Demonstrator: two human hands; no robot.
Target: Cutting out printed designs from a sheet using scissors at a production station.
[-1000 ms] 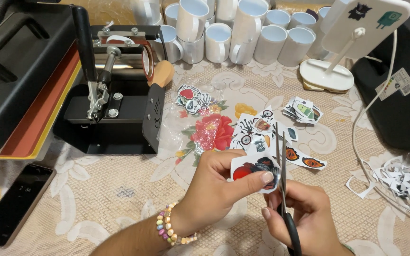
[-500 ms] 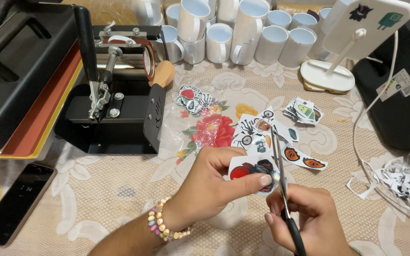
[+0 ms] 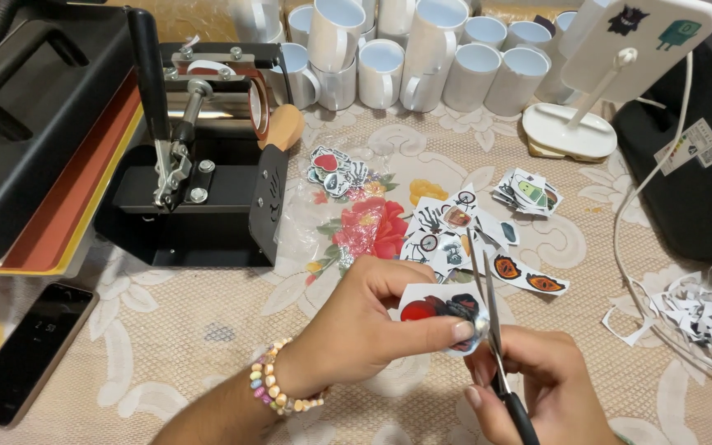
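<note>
My left hand, with a bead bracelet on the wrist, pinches a small printed paper piece with a red and a black picture on it. My right hand grips black-handled scissors. Their blades point up and away from me, slightly apart, and meet the right edge of the paper piece. Just beyond the hands lie several cut-out printed pictures on the lace tablecloth.
A black mug press stands at the left, with a flat heat press beside it. White mugs line the back. A phone lies at the lower left, paper scraps at the right, a white stand behind.
The paper piece has turned a little in my left hand, and the scissors have shifted slightly along its right edge. Nothing else on the table has moved.
</note>
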